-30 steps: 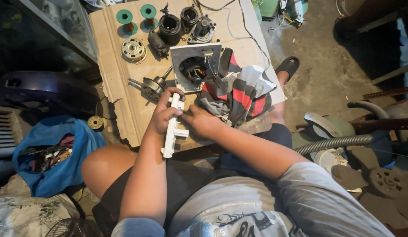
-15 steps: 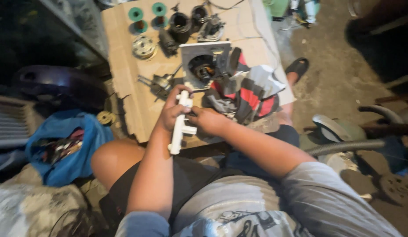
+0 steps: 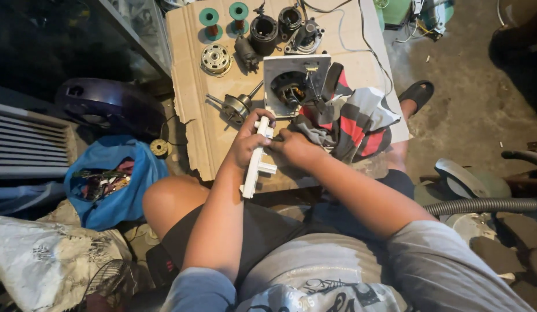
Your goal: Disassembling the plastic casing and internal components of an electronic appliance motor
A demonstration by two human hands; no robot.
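A sheet of brown cardboard (image 3: 193, 110) lies on the floor ahead of the seated person and carries most of the parts. To its left sits a dark purple rounded housing (image 3: 106, 107), and below that a blue bag (image 3: 115, 179) gapes open with small bits inside. On the right half of the cardboard a striped cloth in red, grey and black (image 3: 352, 118) is bunched up, touching the lower right edge of a square grey plate (image 3: 274, 66) with a motor set in its round opening. A grey ribbed hose (image 3: 482, 205) runs along the floor at the far right, and a black sandal (image 3: 415, 92) lies beyond the cloth. Near the top of the cardboard stand two green spools (image 3: 209, 16) beside a dark cylindrical motor shell (image 3: 264, 26), with a round silver stator (image 3: 215, 58) just below them. A rotor with a thin shaft (image 3: 236, 107) lies left of the square plate. The left hand (image 3: 245, 144) is wrapped around the upper part of a long white plastic piece (image 3: 258, 159), fingers curled over it, holding it upright over the near edge of the cardboard. The right hand (image 3: 291, 147) is pressed against the same piece from the right, its fingers bent onto it.
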